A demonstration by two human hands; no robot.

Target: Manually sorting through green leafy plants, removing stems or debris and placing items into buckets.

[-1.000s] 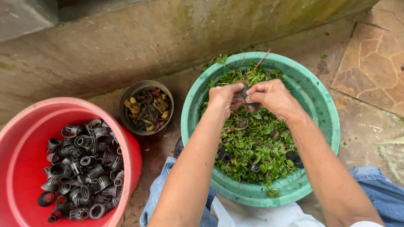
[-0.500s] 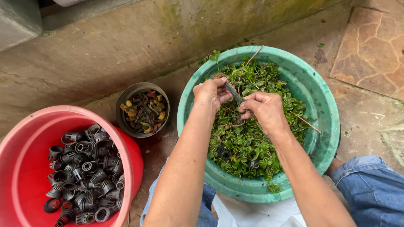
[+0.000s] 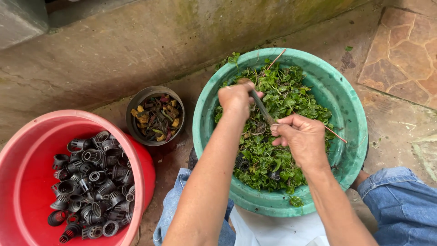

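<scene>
Left hand [image 3: 236, 98]: fingers closed on upper end of thin brownish plant stem [image 3: 261, 107], upper centre of frame.
Right hand [image 3: 302, 139]: fingers pinched on the stem's lower end, holding it taut over the leaves.
Round green plastic basin [image 3: 353, 114]: holds leafy cuttings [image 3: 273, 159], centre right.
Small dark pot [image 3: 156, 116]: plant scraps, centre left.
Red plastic tub [image 3: 27, 150]: black mesh cups [image 3: 91, 182], lower left.

Red tub [image 3: 27, 136] at the floor's lower-left corner, loaded with black slotted net cups [image 3: 91, 182]. Small dark pot [image 3: 136, 98] of brown and yellow plant scraps touches its upper-right rim. Mossy concrete wall [image 3: 136, 41] runs along the top. Stone paving [image 3: 405, 54] top right.
</scene>
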